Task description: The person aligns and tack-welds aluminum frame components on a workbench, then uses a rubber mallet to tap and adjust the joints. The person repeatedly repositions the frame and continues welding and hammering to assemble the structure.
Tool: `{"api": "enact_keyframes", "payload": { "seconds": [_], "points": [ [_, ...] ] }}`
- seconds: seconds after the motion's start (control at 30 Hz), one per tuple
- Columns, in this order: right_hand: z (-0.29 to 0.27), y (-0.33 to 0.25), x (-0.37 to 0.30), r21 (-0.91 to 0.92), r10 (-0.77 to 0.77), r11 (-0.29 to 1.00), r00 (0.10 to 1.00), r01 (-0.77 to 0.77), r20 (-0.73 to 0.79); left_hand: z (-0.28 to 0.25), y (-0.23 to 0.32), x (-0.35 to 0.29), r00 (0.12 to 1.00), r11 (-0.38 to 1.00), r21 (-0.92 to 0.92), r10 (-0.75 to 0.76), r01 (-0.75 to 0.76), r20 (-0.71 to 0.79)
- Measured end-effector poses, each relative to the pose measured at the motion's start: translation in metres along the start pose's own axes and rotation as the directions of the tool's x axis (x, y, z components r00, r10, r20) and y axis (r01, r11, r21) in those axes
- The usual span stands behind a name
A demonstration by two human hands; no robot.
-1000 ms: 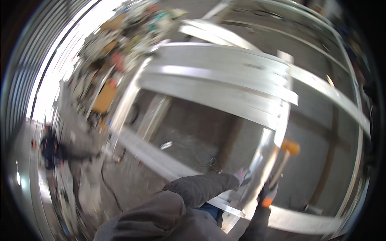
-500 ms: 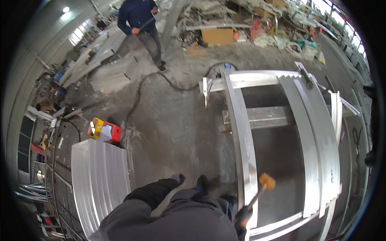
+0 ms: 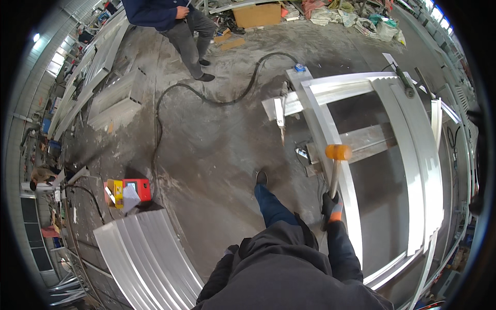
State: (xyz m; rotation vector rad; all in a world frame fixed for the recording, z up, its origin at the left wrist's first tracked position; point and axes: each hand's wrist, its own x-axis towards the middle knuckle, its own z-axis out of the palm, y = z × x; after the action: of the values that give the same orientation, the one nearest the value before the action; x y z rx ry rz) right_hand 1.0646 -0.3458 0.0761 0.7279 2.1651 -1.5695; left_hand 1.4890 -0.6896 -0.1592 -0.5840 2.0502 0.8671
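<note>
Mallet point(image 3: 338, 153) in the right hand point(image 3: 332, 205), its head over the left rail of the metal frame point(image 3: 351, 206)

The right hand, in a dark glove with an orange cuff, is at the left edge of the frame, its fingers wrapped around the mallet's handle. The mallet's head lies ahead of those fingers, farther along the frame's left rail; the handle runs roughly along that rail, with the head set crosswise. Whether the head touches metal cannot be told. The left hand point(image 3: 231, 250) is well apart, left of the frame beside the dark jacket; too little shows to tell how its fingers stand.

The mallet's head is a blunt orange-yellow cylinder on a slim, pale handle. The frame is bright, silvery and flat-faced. Long, smooth metal strips point(image 3: 413, 155) with a satin sheen lie along its right side, and an angle grinder point(image 3: 406, 84) rests at its far right corner. Left of the frame, a dark hose point(image 3: 222, 103) curves over scuffed concrete point(image 3: 222, 155); farther left lies a stack of grooved metal profiles point(image 3: 147, 253).
</note>
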Motion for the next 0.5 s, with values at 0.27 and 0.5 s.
{"api": "enact_keyframes", "payload": {
  "seconds": [0.27,0.5],
  "points": [
    [0.171,-0.132,0.088,0.415,0.097,0.903,0.993,-0.114,0.061,-0.256,-0.004,0.083,0.982,0.99,0.0,-0.14,0.141,-0.13],
    [0.253,-0.208,0.157,0.61,0.198,0.786,0.976,-0.102,-0.092,-0.528,0.005,0.23,0.961,0.891,0.386,0.274,-0.239,-0.037]
  ]
}}
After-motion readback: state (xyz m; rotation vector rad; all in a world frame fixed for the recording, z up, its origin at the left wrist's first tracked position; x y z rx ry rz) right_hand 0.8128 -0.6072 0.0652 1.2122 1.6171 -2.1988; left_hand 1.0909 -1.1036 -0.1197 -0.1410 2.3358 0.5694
